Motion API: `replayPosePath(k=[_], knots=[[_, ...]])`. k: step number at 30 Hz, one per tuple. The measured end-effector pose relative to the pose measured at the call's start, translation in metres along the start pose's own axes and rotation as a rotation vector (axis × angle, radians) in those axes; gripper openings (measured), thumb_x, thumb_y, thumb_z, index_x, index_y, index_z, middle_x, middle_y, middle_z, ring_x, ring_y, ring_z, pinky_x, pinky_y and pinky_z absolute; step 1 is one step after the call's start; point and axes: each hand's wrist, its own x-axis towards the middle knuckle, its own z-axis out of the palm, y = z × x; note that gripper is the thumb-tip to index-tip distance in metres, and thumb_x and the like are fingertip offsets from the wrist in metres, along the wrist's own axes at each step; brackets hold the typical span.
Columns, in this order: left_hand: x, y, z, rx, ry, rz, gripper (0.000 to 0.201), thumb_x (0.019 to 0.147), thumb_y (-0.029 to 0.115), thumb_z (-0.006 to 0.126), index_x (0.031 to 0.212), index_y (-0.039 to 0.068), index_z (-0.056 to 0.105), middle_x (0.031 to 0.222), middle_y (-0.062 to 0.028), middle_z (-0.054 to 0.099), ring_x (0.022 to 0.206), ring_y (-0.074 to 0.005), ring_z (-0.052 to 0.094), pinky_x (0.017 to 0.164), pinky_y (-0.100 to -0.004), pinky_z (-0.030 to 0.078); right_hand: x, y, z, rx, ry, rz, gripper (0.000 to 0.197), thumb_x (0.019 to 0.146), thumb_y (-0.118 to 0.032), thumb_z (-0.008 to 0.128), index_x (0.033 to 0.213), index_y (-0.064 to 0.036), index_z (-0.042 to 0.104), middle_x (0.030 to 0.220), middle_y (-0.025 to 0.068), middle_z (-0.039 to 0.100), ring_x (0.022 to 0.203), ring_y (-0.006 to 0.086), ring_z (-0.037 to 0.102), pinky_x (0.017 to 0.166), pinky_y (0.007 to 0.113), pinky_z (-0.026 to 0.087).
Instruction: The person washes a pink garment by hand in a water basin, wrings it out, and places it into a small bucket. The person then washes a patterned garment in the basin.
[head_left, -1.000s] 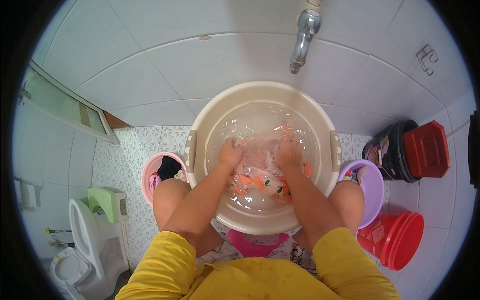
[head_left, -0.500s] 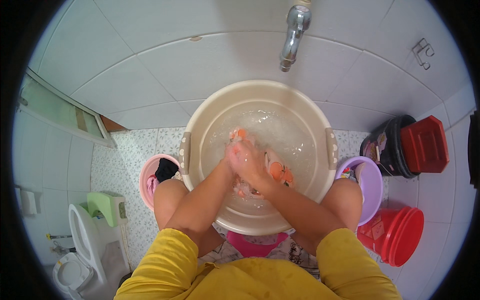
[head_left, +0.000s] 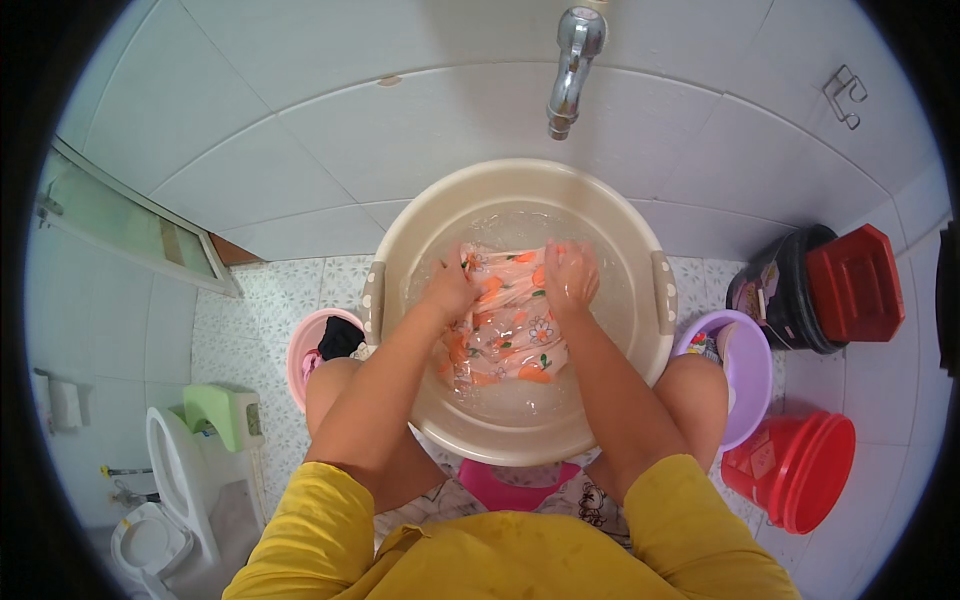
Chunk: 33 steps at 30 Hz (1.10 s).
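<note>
A wet, pale pink piece of clothing point(head_left: 505, 330) with orange fruits and white flowers printed on it lies spread out in the water of a big cream basin point(head_left: 520, 450). Its exact kind I cannot make out. My left hand point(head_left: 453, 288) grips its upper left edge, fingers curled into the fabric. At the upper right edge, my right hand point(head_left: 571, 277) is closed on the same cloth. Between the two hands the fabric is stretched in folds, and its lower part floats toward me just under the surface.
A chrome tap point(head_left: 572, 75) juts from the tiled wall above the basin. A pink tub point(head_left: 300, 340) with clothes stands left; a purple tub point(head_left: 755, 385), red bucket point(head_left: 800, 470) and black bucket point(head_left: 775, 290) stand right. A green stool point(head_left: 215, 415) is beside the toilet point(head_left: 170, 460).
My hands were together over the bunched cloth at the basin's middle. They have moved apart, and the cloth is now spread out between them.
</note>
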Motion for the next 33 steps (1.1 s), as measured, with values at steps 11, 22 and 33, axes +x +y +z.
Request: replayPosePath(k=[11, 22, 33], knots=[[-0.028, -0.007, 0.07, 0.718, -0.138, 0.204, 0.061, 0.092, 0.039, 0.032, 0.146, 0.021, 0.011, 0.153, -0.0088, 0.003, 0.138, -0.0405, 0.0, 0.105, -0.0635, 0.002, -0.035, 0.022, 0.028, -0.3, -0.453, -0.299, 0.064, 0.084, -0.048, 0.053, 0.139, -0.0212, 0.033, 0.147, 0.0149, 0.018, 0.133, 0.0387, 0.019, 0.104, 0.058, 0.016], [0.02, -0.043, 0.062, -0.247, 0.366, 0.08, 0.068, 0.071, 0.033, 0.068, 0.131, 0.015, 0.044, 0.132, -0.0174, 0.045, 0.121, -0.0338, 0.042, 0.097, -0.0361, 0.038, -0.01, 0.026, 0.0, -0.198, -0.465, 0.153, 0.062, 0.078, -0.046, 0.06, 0.126, -0.0102, 0.047, 0.136, 0.019, 0.033, 0.116, 0.0384, 0.043, 0.099, 0.048, 0.034], [0.02, -0.023, 0.068, -1.641, -0.486, -0.194, 0.065, 0.089, 0.06, 0.038, 0.13, 0.01, 0.044, 0.116, -0.0114, 0.055, 0.108, -0.0282, 0.051, 0.095, -0.0432, 0.04, -0.052, -0.006, 0.044, -0.154, -0.484, -0.306, 0.048, 0.085, -0.034, 0.051, 0.123, -0.0054, 0.048, 0.112, 0.0172, 0.057, 0.099, 0.0374, 0.057, 0.087, 0.043, 0.045]])
